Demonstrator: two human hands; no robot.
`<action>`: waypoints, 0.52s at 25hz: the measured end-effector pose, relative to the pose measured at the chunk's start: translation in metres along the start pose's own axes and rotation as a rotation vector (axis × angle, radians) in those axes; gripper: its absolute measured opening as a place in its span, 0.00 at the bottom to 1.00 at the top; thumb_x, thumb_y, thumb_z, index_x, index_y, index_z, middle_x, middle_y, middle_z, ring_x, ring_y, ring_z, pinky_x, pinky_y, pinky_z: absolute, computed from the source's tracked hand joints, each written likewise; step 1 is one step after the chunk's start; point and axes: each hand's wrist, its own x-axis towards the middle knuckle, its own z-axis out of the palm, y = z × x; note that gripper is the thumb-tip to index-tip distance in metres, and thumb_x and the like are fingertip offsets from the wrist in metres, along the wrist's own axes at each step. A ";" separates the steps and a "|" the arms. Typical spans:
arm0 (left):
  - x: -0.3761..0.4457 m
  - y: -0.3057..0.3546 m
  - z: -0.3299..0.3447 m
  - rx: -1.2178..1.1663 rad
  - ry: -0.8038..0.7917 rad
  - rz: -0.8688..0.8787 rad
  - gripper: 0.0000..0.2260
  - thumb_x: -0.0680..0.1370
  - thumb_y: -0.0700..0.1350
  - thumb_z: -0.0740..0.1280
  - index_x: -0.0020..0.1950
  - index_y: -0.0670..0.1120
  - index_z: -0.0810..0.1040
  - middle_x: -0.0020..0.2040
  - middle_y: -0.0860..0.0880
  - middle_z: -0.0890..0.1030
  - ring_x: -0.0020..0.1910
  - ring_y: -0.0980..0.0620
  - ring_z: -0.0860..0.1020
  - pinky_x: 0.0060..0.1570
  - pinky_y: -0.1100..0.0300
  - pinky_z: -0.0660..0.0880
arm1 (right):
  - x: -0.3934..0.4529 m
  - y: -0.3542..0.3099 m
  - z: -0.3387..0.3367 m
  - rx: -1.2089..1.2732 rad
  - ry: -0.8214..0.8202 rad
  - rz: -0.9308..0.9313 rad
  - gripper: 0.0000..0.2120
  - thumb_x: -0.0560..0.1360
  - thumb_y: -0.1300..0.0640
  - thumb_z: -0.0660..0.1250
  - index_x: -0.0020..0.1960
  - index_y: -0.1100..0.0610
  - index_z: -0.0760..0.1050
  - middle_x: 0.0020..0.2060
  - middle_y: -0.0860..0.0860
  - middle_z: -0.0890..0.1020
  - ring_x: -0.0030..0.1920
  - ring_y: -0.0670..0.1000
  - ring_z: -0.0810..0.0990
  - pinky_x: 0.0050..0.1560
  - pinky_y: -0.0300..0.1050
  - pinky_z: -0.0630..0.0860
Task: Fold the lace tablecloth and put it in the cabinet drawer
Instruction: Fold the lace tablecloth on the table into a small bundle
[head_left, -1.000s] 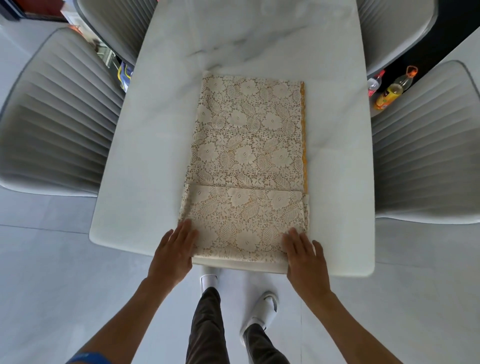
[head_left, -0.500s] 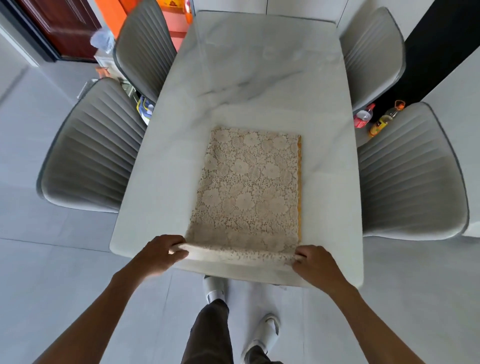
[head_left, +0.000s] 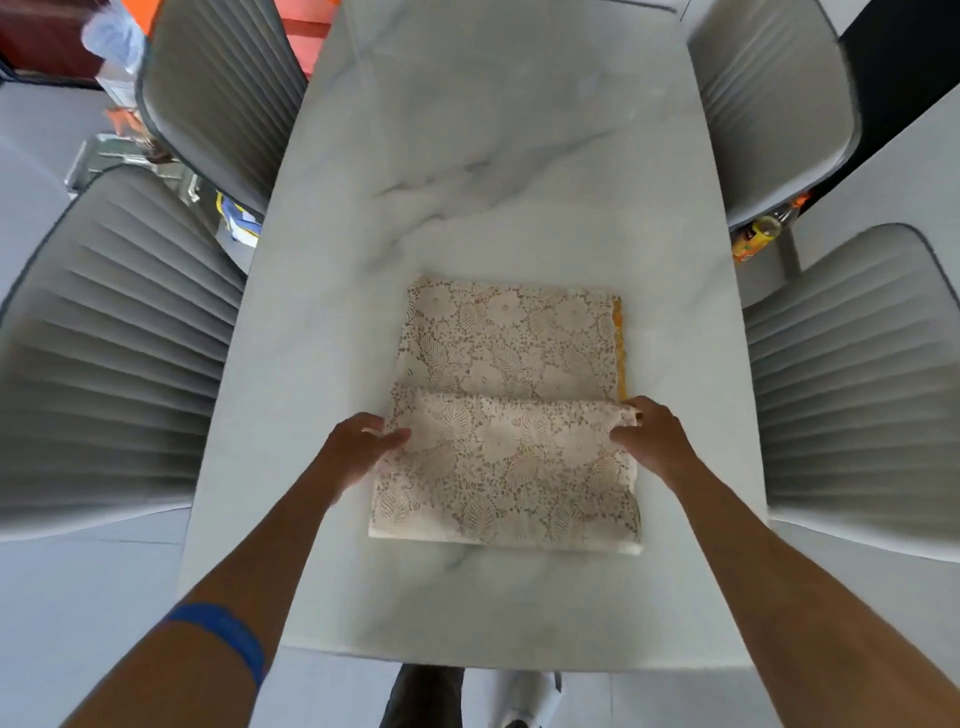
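The cream lace tablecloth (head_left: 511, 358) with a floral pattern and an orange edge on its right side lies folded on the white marble table (head_left: 498, 156). Its near part is turned over onto the far part, and the turned edge runs across the cloth's middle. My left hand (head_left: 358, 447) pinches that turned edge at its left corner. My right hand (head_left: 652, 434) pinches it at the right corner, fingers curled round the lace. No cabinet drawer is in view.
Grey ribbed chairs flank the table: two on the left (head_left: 119, 343), (head_left: 223, 88) and two on the right (head_left: 857, 374), (head_left: 769, 104). An orange drink bottle (head_left: 756, 239) stands on the floor between the right chairs. My shoes (head_left: 519, 696) show below the table's near edge.
Both hands gripped the cloth's near edge, lifted it and carried it away from me over the cloth. The cloth now lies shorter, folded across its middle. The camera moved closer over the table.
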 end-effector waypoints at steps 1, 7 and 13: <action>0.001 -0.013 0.004 -0.048 0.006 -0.052 0.14 0.71 0.48 0.76 0.51 0.46 0.76 0.46 0.50 0.82 0.43 0.51 0.80 0.40 0.59 0.73 | 0.004 0.006 0.009 0.080 0.016 0.084 0.25 0.70 0.60 0.71 0.66 0.57 0.73 0.57 0.53 0.79 0.55 0.57 0.78 0.49 0.45 0.72; -0.036 -0.064 0.018 -0.060 0.101 -0.141 0.05 0.72 0.42 0.74 0.46 0.47 0.81 0.42 0.49 0.85 0.42 0.49 0.82 0.39 0.59 0.75 | -0.030 0.048 0.033 0.121 0.086 0.211 0.16 0.72 0.56 0.70 0.59 0.59 0.75 0.49 0.56 0.81 0.44 0.55 0.80 0.47 0.48 0.76; -0.056 -0.074 0.029 0.266 0.194 0.023 0.05 0.79 0.49 0.66 0.49 0.48 0.76 0.44 0.51 0.81 0.47 0.47 0.79 0.48 0.54 0.73 | -0.047 0.060 0.044 -0.009 0.134 0.130 0.11 0.76 0.55 0.66 0.54 0.61 0.76 0.51 0.59 0.83 0.53 0.61 0.80 0.49 0.48 0.72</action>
